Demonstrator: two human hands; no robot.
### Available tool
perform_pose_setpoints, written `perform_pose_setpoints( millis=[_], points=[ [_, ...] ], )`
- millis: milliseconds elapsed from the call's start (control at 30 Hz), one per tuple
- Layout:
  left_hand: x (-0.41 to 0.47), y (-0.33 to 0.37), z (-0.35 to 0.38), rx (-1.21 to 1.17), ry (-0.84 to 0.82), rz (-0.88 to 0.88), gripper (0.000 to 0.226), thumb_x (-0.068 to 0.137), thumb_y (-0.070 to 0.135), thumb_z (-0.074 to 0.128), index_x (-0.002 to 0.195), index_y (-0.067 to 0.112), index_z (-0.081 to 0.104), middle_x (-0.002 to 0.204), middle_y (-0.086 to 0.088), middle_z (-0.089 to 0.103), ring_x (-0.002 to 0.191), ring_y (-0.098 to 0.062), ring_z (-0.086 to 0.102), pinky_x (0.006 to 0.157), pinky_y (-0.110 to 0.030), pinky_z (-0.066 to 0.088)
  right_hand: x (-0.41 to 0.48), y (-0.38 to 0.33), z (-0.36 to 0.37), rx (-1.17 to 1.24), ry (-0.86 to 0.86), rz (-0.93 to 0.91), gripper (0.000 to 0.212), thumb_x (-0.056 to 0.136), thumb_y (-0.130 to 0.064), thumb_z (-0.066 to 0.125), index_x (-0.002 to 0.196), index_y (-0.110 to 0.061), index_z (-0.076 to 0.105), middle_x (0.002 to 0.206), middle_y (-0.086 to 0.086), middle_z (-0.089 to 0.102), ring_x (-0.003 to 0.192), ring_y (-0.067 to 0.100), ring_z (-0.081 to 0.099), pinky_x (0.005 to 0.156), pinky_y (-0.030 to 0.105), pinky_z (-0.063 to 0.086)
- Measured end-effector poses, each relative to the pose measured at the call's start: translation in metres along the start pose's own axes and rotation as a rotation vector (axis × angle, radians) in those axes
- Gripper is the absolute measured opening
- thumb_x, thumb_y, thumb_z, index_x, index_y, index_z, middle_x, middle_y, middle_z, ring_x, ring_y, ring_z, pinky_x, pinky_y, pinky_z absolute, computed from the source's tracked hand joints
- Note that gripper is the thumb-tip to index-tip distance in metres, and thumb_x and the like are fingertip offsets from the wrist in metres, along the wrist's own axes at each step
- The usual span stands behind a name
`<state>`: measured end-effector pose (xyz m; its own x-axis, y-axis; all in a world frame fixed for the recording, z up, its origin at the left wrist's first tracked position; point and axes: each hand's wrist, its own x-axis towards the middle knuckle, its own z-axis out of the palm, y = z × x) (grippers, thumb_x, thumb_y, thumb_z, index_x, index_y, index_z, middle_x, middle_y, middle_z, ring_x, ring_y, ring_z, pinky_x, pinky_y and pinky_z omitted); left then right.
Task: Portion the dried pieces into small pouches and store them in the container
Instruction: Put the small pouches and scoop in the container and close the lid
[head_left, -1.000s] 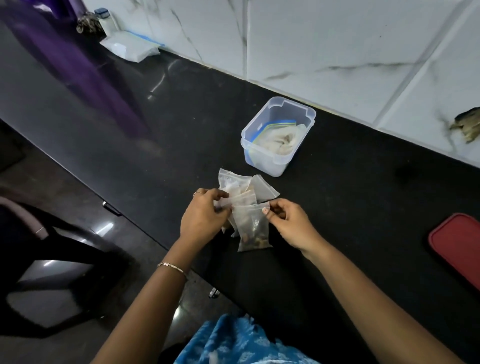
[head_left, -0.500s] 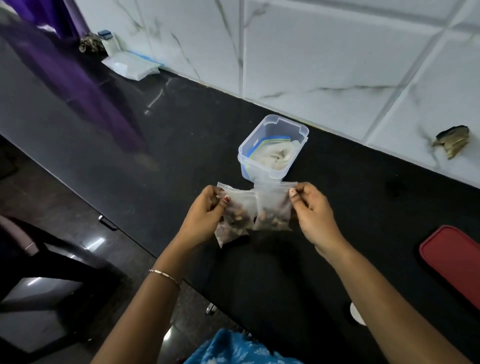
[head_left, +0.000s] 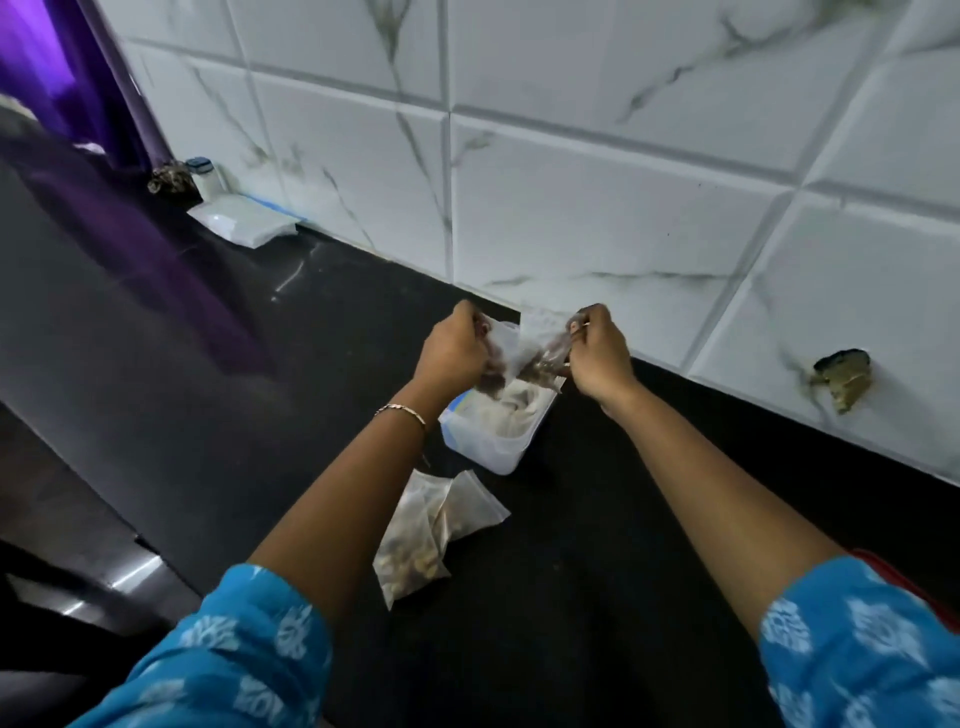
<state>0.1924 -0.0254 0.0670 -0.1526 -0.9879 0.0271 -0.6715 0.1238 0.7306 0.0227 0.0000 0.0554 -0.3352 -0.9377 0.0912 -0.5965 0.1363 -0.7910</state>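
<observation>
My left hand (head_left: 454, 351) and my right hand (head_left: 597, 353) each pinch a small clear pouch of dried brown pieces, the left pouch (head_left: 500, 358) and the right pouch (head_left: 540, 353), and hold them up over the clear plastic container (head_left: 491, 441). White cloth or paper lies inside the container. Two more filled pouches (head_left: 431, 525) lie on the black counter (head_left: 218, 374) in front of the container, between my forearms.
A white tiled wall rises just behind the container. At the far left stand a white packet (head_left: 241, 223), a small bottle (head_left: 200, 174) and a dark clump. A red lid (head_left: 914, 587) peeks out at the right, behind my sleeve. The counter edge runs along the left.
Both hands lifted the two pouches from just in front of the container up over its opening. The camera moved closer and tilted up toward the wall.
</observation>
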Motion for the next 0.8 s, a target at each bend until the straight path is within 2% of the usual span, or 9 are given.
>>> perform_pose_setpoints(
  millis=[100,233,300,367,467,600,667,733,800],
  points=[
    [0.014,0.0,0.014,0.093,-0.056,-0.028,0.023,0.089,0.008,0.045,0.111,0.006,0.05,0.109,-0.018,0.063,0.096,-0.037,0.061,0.083,-0.045,0.052,0.017,0.008,0.012,0.056,-0.097,0.069,0.011,0.097,-0.008,0.034,0.102,-0.012,0.043,0.092,-0.001,0.051,0.096,0.03,0.061,0.082,0.05,0.056],
    [0.022,-0.011,0.029,0.209,-0.101,-0.037,0.016,0.092,0.009,0.046,0.107,0.005,0.048,0.11,-0.019,0.062,0.096,-0.037,0.058,0.075,-0.039,0.044,0.029,0.014,0.022,0.058,-0.193,0.084,0.012,0.097,-0.007,0.042,0.108,-0.01,0.041,0.11,0.01,0.051,0.098,0.034,0.064,0.076,0.046,0.06],
    [0.022,-0.015,0.033,0.216,-0.104,-0.055,0.013,0.093,0.009,0.048,0.105,0.006,0.047,0.109,-0.019,0.061,0.096,-0.036,0.058,0.072,-0.035,0.04,0.034,0.016,0.023,0.007,-0.222,0.035,0.019,0.095,-0.005,0.046,0.113,-0.007,0.043,0.11,0.011,0.053,0.095,0.033,0.064,0.075,0.047,0.06],
    [0.024,-0.017,0.037,0.217,-0.101,-0.066,0.015,0.094,0.01,0.048,0.108,0.006,0.048,0.109,-0.019,0.061,0.096,-0.036,0.059,0.074,-0.036,0.044,0.039,0.019,0.025,-0.05,-0.241,-0.007,0.022,0.092,-0.002,0.05,0.113,-0.004,0.047,0.108,0.012,0.057,0.094,0.033,0.065,0.077,0.046,0.059],
    [0.024,-0.019,0.042,0.225,-0.095,-0.046,0.03,0.091,0.007,0.058,0.12,0.008,0.049,0.118,-0.017,0.058,0.099,-0.032,0.06,0.086,-0.041,0.053,0.042,0.02,0.025,-0.306,-0.15,-0.139,0.023,0.086,-0.001,0.061,0.108,-0.006,0.056,0.104,0.012,0.064,0.094,0.03,0.064,0.078,0.029,0.05],
    [0.013,-0.018,0.043,0.339,0.007,0.087,0.059,0.075,0.003,0.079,0.126,0.01,0.049,0.127,-0.012,0.05,0.099,-0.028,0.06,0.087,-0.039,0.055,0.034,0.022,0.026,-0.626,0.004,-0.376,0.037,0.08,-0.004,0.072,0.11,-0.01,0.052,0.108,0.009,0.058,0.093,0.028,0.061,0.065,0.03,0.043],
    [0.009,-0.02,0.041,0.357,0.009,0.132,0.057,0.073,0.005,0.081,0.123,0.012,0.054,0.12,-0.008,0.054,0.098,-0.023,0.059,0.086,-0.035,0.055,0.029,0.023,0.024,-0.681,0.022,-0.478,0.035,0.08,-0.001,0.069,0.111,-0.013,0.056,0.107,0.006,0.06,0.096,0.026,0.059,0.062,0.028,0.04],
    [0.007,-0.026,0.041,0.343,-0.106,0.162,0.046,0.075,0.005,0.079,0.117,0.015,0.062,0.113,-0.001,0.056,0.092,-0.015,0.06,0.084,-0.032,0.056,0.027,0.023,0.023,-0.701,-0.07,-0.564,0.035,0.084,-0.001,0.062,0.115,-0.017,0.064,0.109,0.004,0.065,0.1,0.025,0.061,0.072,0.031,0.046],
    [0.006,-0.032,0.044,0.394,-0.251,0.212,0.034,0.082,0.008,0.073,0.115,0.019,0.067,0.112,0.001,0.056,0.092,-0.013,0.061,0.083,-0.029,0.055,0.027,0.023,0.023,-0.789,-0.223,-0.576,0.033,0.091,-0.01,0.054,0.119,-0.023,0.066,0.117,0.001,0.067,0.107,0.023,0.061,0.089,0.034,0.046]
  ],
)
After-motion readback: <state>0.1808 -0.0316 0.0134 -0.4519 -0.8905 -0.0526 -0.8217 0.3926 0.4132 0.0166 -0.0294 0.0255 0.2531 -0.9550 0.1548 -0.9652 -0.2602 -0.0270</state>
